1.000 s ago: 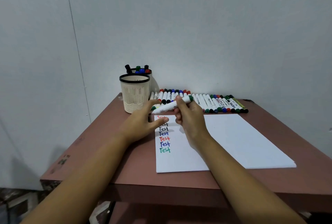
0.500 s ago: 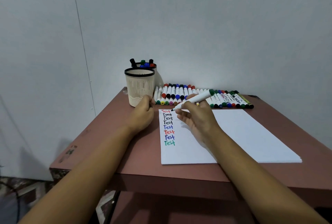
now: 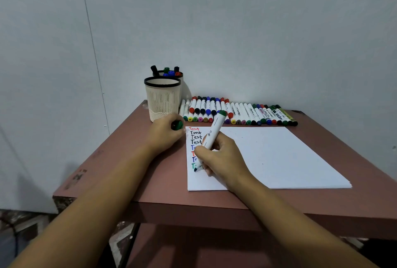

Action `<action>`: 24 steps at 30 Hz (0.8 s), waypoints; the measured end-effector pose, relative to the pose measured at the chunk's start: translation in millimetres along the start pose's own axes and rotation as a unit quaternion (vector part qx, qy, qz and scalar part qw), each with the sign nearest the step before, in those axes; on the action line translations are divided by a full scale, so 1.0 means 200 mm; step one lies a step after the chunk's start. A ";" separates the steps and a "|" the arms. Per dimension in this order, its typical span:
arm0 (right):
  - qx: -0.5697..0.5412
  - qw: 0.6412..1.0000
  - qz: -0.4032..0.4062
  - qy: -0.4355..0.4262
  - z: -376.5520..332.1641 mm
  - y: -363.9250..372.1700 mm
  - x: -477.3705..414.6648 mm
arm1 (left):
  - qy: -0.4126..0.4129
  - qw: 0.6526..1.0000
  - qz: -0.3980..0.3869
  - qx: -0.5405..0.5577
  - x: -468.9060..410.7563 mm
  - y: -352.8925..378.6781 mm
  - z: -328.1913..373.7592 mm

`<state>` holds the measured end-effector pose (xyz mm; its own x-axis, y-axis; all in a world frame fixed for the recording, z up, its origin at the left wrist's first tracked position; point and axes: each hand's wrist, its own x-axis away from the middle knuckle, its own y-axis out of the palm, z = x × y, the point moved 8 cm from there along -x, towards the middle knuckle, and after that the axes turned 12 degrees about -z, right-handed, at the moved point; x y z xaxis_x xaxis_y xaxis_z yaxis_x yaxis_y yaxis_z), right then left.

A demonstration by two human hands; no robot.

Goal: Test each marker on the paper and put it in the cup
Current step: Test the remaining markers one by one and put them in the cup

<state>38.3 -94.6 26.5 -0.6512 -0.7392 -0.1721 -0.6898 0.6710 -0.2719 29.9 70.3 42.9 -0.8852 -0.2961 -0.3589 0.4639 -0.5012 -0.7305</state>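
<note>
The reddish table (image 3: 120, 160) lies under both hands. The white paper (image 3: 268, 156) sits beneath the right hand (image 3: 223, 158) and just right of the left hand (image 3: 165, 134). Its column of coloured "Test" words is partly hidden by the right fingers. A row of markers (image 3: 242, 115) lies beyond both hands, along the paper's far edge. A mesh cup (image 3: 162, 100) stands just beyond the left hand, with a second cup (image 3: 180, 75) holding markers behind it. The right hand grips a green-ended marker (image 3: 212, 132), tip down at the paper below the last word. The left hand, curled on the table, holds the green cap (image 3: 177, 125).
</note>
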 end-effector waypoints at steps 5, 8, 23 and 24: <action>-0.003 1.000 -0.004 0.004 0.00 0.00 0.00 | 0.005 1.000 0.004 0.007 0.00 0.00 0.01; 0.019 1.000 -0.009 0.001 0.00 0.01 0.00 | 0.008 1.000 0.009 -0.001 0.00 -0.01 0.01; 0.050 0.999 -0.011 -0.005 0.00 0.02 0.01 | 0.002 1.000 -0.014 0.004 -0.01 0.02 -0.01; 0.053 0.998 -0.016 0.000 0.00 0.03 0.01 | 0.001 1.000 -0.013 0.004 -0.01 0.02 -0.01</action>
<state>33.2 -91.4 25.2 -0.6299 -0.7597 -0.1615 -0.6729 0.6377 -0.3750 32.7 70.5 39.5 -0.8971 -0.2809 -0.3410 0.4407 -0.5150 -0.7353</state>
